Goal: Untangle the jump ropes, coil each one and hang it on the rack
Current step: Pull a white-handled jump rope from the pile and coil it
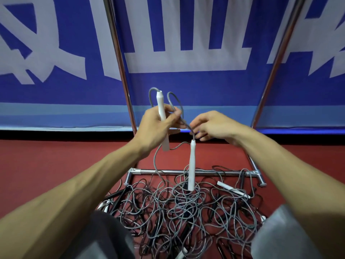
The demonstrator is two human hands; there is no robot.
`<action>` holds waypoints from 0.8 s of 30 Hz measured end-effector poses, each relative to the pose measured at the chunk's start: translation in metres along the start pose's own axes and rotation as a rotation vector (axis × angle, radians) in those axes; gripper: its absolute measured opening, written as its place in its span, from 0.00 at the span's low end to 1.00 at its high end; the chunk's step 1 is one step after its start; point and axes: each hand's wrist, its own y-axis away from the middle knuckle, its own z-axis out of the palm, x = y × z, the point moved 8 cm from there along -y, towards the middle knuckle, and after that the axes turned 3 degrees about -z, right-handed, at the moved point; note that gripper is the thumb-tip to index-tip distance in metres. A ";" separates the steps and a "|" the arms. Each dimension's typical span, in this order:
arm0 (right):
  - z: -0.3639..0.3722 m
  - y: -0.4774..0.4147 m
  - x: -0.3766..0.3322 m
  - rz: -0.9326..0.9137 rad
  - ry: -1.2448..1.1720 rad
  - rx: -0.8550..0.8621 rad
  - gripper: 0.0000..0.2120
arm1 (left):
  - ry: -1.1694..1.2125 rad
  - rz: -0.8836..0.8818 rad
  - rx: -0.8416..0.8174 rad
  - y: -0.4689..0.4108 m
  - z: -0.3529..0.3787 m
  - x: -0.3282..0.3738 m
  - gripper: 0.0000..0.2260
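Observation:
My left hand [158, 126] grips an upright white handle [162, 111] of a grey jump rope, together with a loop of its cord [176, 101]. My right hand [211, 126] pinches the same grey cord just above the second white handle [192, 165], which hangs straight down. Below the hands, a tangled pile of grey and black jump ropes [183, 212] lies on the red floor. The chrome rack [186, 172] stands behind the pile, its base bar crossing above it.
Two slanted chrome uprights [119, 62] [280, 53] of the rack rise in front of a blue and white banner [186, 85]. A loose white handle [233, 189] lies on the pile at right. My knees in grey shorts [280, 238] frame the pile.

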 end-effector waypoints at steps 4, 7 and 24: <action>0.020 0.006 -0.009 -0.082 0.057 -0.138 0.07 | 0.031 -0.011 0.062 0.001 -0.021 0.003 0.05; 0.018 0.001 -0.014 -0.133 0.096 -0.048 0.03 | -0.002 -0.036 0.050 0.000 -0.030 -0.003 0.05; -0.020 0.002 -0.004 0.029 -0.485 0.201 0.06 | -0.487 -0.130 -0.457 0.011 0.021 -0.043 0.16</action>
